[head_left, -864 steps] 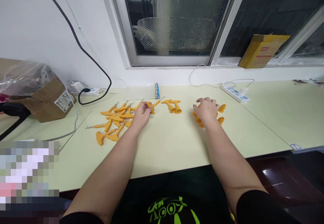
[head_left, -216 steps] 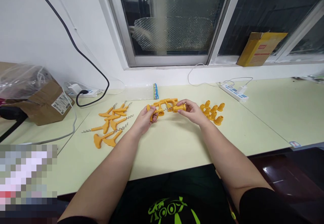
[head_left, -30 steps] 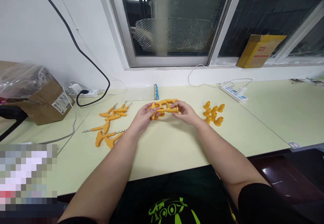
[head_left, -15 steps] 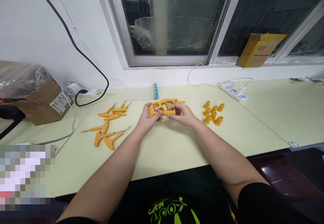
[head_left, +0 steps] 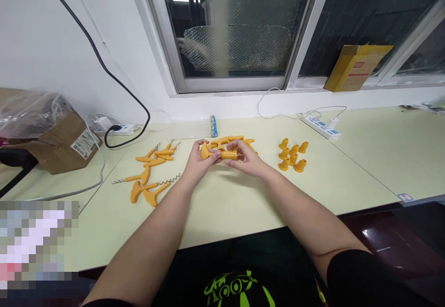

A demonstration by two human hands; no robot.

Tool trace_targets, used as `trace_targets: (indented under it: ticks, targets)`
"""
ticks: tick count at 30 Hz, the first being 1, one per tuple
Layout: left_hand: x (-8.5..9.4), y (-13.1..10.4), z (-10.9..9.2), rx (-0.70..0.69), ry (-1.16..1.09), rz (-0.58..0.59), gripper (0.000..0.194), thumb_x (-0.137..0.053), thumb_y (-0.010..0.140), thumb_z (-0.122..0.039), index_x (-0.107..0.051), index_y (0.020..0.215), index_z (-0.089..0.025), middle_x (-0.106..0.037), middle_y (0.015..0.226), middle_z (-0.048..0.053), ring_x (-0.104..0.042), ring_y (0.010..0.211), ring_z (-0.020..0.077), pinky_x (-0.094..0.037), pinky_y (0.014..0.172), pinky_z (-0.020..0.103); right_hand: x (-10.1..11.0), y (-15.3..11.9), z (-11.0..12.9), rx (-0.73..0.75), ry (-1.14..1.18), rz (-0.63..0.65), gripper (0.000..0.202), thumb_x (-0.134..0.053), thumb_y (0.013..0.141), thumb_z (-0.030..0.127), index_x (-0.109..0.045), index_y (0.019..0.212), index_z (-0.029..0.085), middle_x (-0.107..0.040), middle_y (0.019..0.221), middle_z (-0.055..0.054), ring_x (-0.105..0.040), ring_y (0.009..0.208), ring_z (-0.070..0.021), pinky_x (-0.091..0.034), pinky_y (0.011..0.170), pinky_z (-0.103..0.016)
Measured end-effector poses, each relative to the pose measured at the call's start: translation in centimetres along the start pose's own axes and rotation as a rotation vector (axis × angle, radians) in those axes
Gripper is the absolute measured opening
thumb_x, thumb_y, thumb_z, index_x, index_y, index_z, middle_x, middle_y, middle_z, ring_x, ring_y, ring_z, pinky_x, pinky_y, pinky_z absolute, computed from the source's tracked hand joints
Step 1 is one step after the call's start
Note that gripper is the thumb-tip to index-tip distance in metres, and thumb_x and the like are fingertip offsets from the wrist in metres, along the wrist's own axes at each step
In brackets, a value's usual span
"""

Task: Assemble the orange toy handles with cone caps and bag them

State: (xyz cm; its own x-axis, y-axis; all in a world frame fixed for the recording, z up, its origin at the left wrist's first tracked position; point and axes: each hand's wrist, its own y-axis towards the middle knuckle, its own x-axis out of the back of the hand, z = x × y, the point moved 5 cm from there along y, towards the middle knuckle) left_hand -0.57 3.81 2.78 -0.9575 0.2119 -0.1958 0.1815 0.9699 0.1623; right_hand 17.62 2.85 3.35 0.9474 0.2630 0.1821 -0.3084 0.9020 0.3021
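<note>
Over the middle of the table, my left hand (head_left: 201, 159) is closed on a yellow T-shaped handle (head_left: 205, 151). A yellow ribbed sleeve (head_left: 228, 154) lies in line with the handle, and my right hand (head_left: 249, 159) grips its right end. Behind both hands rest more yellow pieces (head_left: 231, 139), partly hidden. To the left lie several yellow corkscrews (head_left: 150, 196) with metal spirals. Several yellow bell-shaped caps (head_left: 284, 164) stand in a group to the right.
An open cardboard box (head_left: 69, 138) with plastic wrap sits at the far left. Power strips (head_left: 321, 128) lie near the wall, one on each side. A clear bag (head_left: 194, 127) lies behind the hands. A yellow carton (head_left: 358, 68) leans on the window.
The handle and sleeve are now lined up end to end, and the handle has shifted slightly left. My right hand's fingers have moved around the sleeve's right end.
</note>
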Motion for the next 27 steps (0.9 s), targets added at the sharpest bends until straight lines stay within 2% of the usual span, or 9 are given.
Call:
trace_targets:
  ticks: [2, 4, 9, 12, 14, 16, 18, 20, 27]
  targets:
    - [0.4, 0.2, 0.5, 0.089, -0.056, -0.07, 0.067, -0.092, 0.069, -0.033, -0.045, 0.116, -0.022, -0.072, 0.092, 0.002, -0.072, 0.083, 0.0162, -0.06, 0.084, 0.035, 0.3, -0.2, 0.9, 0.195, -0.146, -0.022, 0.032, -0.081, 0.079, 0.039, -0.069, 0.104, 0.024, -0.067, 0.113, -0.008, -0.064, 0.108, -0.0229, -0.058, 0.09, -0.039]
    - [0.6, 0.3, 0.6, 0.112, -0.038, -0.076, 0.063, -0.091, 0.07, -0.033, -0.049, 0.115, -0.021, -0.071, 0.092, 0.002, -0.072, 0.081, 0.0156, -0.06, 0.083, 0.034, 0.4, -0.1, 0.7, 0.171, -0.128, -0.013, 0.027, -0.078, 0.082, 0.042, -0.071, 0.098, 0.023, -0.069, 0.103, -0.007, -0.067, 0.097, -0.0215, -0.059, 0.088, -0.039]
    - [0.1, -0.4, -1.4, -0.169, 0.203, 0.035, 0.053, -0.088, 0.075, -0.036, -0.052, 0.111, -0.022, -0.072, 0.088, 0.001, -0.07, 0.081, 0.0158, -0.056, 0.086, 0.032, -0.4, 0.3, -2.0, -0.338, 0.331, 0.038, 0.04, -0.072, 0.087, 0.058, -0.063, 0.094, 0.02, -0.069, 0.077, -0.004, -0.066, 0.06, -0.014, -0.061, 0.062, -0.03]
    - [-0.3, -0.8, -1.9, -0.247, 0.261, 0.075, 0.048, -0.086, 0.077, -0.036, -0.052, 0.109, -0.023, -0.072, 0.089, 0.002, -0.07, 0.085, 0.0158, -0.054, 0.088, 0.03, -1.0, -0.1, -2.9, -0.556, 0.384, 0.098, 0.049, -0.052, 0.095, 0.069, -0.058, 0.092, 0.02, -0.065, 0.064, -0.004, -0.059, 0.046, -0.0151, -0.055, 0.046, -0.029]
    - [-0.4, -0.6, -1.5, -0.191, 0.221, 0.072, 0.05, -0.084, 0.078, -0.039, -0.051, 0.112, -0.023, -0.069, 0.085, 0.0, -0.07, 0.077, 0.0154, -0.056, 0.081, 0.031, -0.7, 0.0, -2.4, -0.449, 0.313, 0.08, 0.046, -0.053, 0.095, 0.068, -0.057, 0.098, 0.022, -0.069, 0.074, -0.005, -0.066, 0.056, -0.0182, -0.059, 0.053, -0.033]
    - [-0.1, -0.2, -0.7, -0.074, 0.15, 0.024, 0.055, -0.086, 0.076, -0.042, -0.05, 0.114, -0.023, -0.066, 0.081, -0.002, -0.069, 0.068, 0.0144, -0.057, 0.074, 0.031, 0.2, 0.1, -1.0, -0.172, 0.164, 0.036, 0.04, -0.067, 0.09, 0.059, -0.059, 0.108, 0.024, -0.071, 0.101, -0.008, -0.072, 0.083, -0.0202, -0.064, 0.074, -0.038]
    - [0.4, 0.2, 0.1, 0.064, 0.077, -0.032, 0.059, -0.088, 0.072, -0.043, -0.052, 0.114, -0.021, -0.065, 0.079, -0.002, -0.067, 0.064, 0.0127, -0.057, 0.069, 0.028, 0.7, -0.1, 0.4, 0.097, -0.008, 0.032, 0.039, -0.077, 0.084, 0.046, -0.063, 0.113, 0.025, -0.065, 0.123, -0.009, -0.067, 0.108, -0.0214, -0.059, 0.095, -0.04]
    - [0.7, 0.3, 0.6, 0.154, 0.032, -0.06, 0.059, -0.089, 0.07, -0.044, -0.055, 0.112, -0.02, -0.065, 0.079, -0.002, -0.064, 0.061, 0.0104, -0.054, 0.065, 0.025, 0.7, -0.4, 1.1, 0.213, -0.108, 0.074, 0.035, -0.079, 0.083, 0.041, -0.068, 0.112, 0.024, -0.063, 0.123, -0.009, -0.064, 0.114, -0.0222, -0.056, 0.1, -0.041]
    - [0.1, 0.1, -0.4, -0.002, 0.113, 0.028, 0.052, -0.084, 0.076, -0.049, -0.057, 0.112, -0.022, -0.057, 0.072, -0.006, -0.05, 0.05, 0.0058, -0.04, 0.051, 0.02, 0.3, 0.0, -0.7, -0.158, 0.171, 0.086, 0.042, -0.065, 0.091, 0.06, -0.063, 0.104, 0.021, -0.063, 0.077, -0.001, -0.068, 0.063, -0.0167, -0.062, 0.063, -0.035]
